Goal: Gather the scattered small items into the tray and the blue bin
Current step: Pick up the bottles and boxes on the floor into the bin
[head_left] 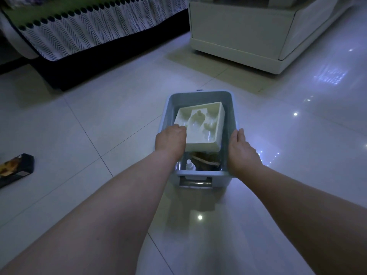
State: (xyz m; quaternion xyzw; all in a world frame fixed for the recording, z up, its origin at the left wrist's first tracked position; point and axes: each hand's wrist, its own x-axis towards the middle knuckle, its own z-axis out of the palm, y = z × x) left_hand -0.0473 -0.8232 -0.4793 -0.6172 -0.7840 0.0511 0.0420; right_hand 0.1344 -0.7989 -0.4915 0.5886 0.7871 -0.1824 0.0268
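Observation:
The blue bin (pixel 228 104) stands on the tiled floor in the middle of the head view. A white moulded tray (pixel 210 135) with shaped hollows lies tilted inside it, resting on other items. Below the tray, at the bin's near end, I see a small white bottle (pixel 189 165) and some brown things. My left hand (pixel 170 139) is curled over the bin's left rim, touching the tray's near left corner. My right hand (pixel 241 149) lies flat against the bin's right wall, fingers extended along the rim.
A dark printed box (pixel 14 169) lies on the floor at the far left. A bed with a patterned cover (pixel 79 30) fills the upper left. A white cabinet (pixel 248 36) stands at the upper right. Glossy tiles surround the bin.

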